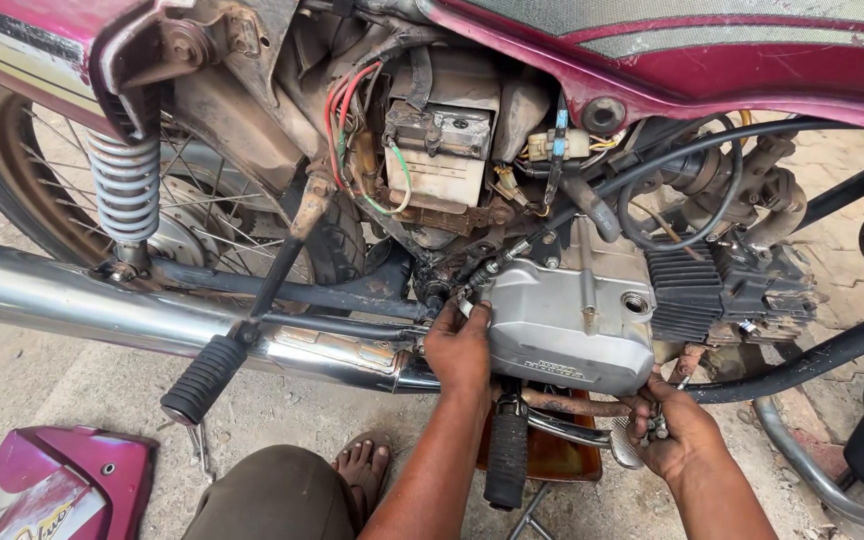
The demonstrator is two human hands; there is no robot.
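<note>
On the engine cover (570, 325), both hands.

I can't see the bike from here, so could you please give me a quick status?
Left hand flat on silver engine cover. Right hand under cover's front edge, gripping small metal parts. Footpeg close below.

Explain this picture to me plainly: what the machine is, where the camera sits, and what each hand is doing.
The camera sits on the person's head, looking down at a stripped maroon motorcycle. The left hand presses on the rear edge of the silver engine cover. The right hand is under the cover's front corner, holding what look like small metal parts; exactly what, I cannot tell. The chrome exhaust pipe runs along the left. A removed maroon side panel lies on the ground.
</note>
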